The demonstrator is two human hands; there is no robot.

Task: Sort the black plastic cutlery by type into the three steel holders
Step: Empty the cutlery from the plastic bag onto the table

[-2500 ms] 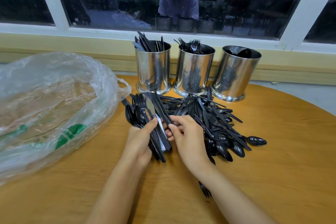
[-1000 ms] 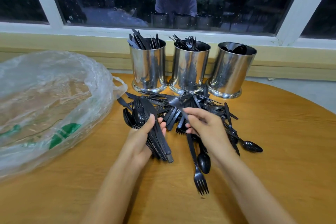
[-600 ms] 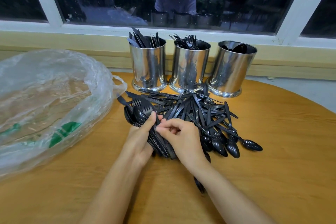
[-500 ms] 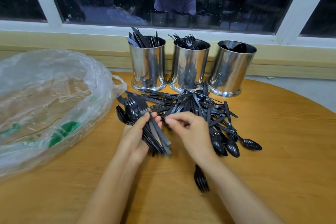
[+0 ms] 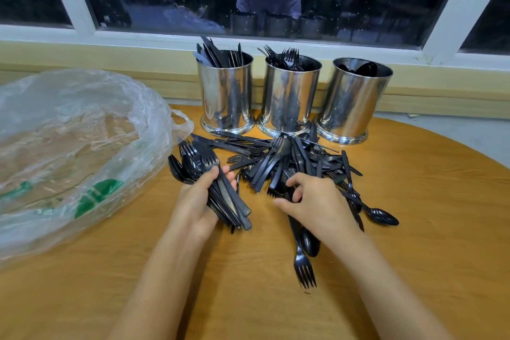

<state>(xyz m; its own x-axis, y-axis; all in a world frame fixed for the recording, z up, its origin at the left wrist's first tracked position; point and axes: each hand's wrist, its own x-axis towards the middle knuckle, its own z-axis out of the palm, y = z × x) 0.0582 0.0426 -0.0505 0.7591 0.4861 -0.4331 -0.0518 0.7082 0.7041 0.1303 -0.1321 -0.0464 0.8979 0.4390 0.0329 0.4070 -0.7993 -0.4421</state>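
Three steel holders stand in a row at the table's far edge: the left holder [image 5: 225, 96] has knives in it, the middle holder [image 5: 289, 99] forks, the right holder [image 5: 350, 102] spoons. A loose pile of black cutlery [image 5: 292, 160] lies in front of them. My left hand [image 5: 197, 201] grips a mixed bundle of cutlery [image 5: 220, 193], with fork and spoon heads fanning out toward the bag. My right hand [image 5: 317, 204] rests on the near side of the pile with fingers curled; whether it pinches a piece I cannot tell. A fork [image 5: 302, 262] lies below it.
A large crumpled clear plastic bag [image 5: 69, 152] covers the left part of the round wooden table [image 5: 427, 229]. A window sill and dark window run behind the holders. A single spoon [image 5: 382, 217] lies at the right of the pile.
My right hand has moved away from the bundle, rightward and down onto the pile. My left hand keeps its hold on the bundle.
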